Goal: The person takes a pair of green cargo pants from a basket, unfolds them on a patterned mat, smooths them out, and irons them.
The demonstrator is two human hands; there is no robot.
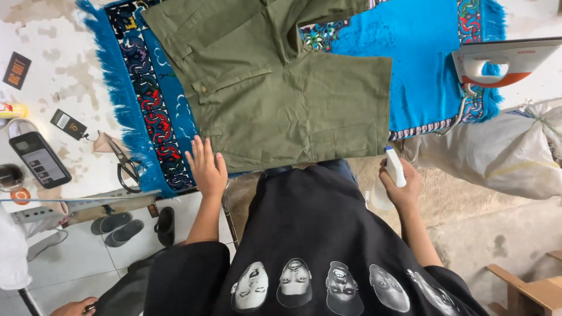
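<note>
Olive-green cotton shorts (pixel 281 88) lie spread flat on a bright blue fringed mat (pixel 421 52) that covers the middle of the table (pixel 64 76), with one leg reaching toward the table's near edge. The left hand (pixel 206 167) lies open, fingers stretched out, palm down at the near edge of the table, its fingertips touching the bottom hem of the shorts where cloth meets the mat's patterned border. The right hand (pixel 401 184) is closed around a white spray bottle (pixel 391 175), held just off the near edge of the table, beside the near right corner of the shorts and not touching them.

An iron (pixel 503 61) stands at the right edge of the mat, partly over its fringe. On the bare left part of the table are black scissors (pixel 124 167) right against the mat's fringe, a phone (pixel 40 159) with its screen lit, and two small dark tags (pixel 69 124). A pale sack (pixel 497 152) sits to the right of the table, and sandals (pixel 117 225) lie on the tiled floor below the table's left end.
</note>
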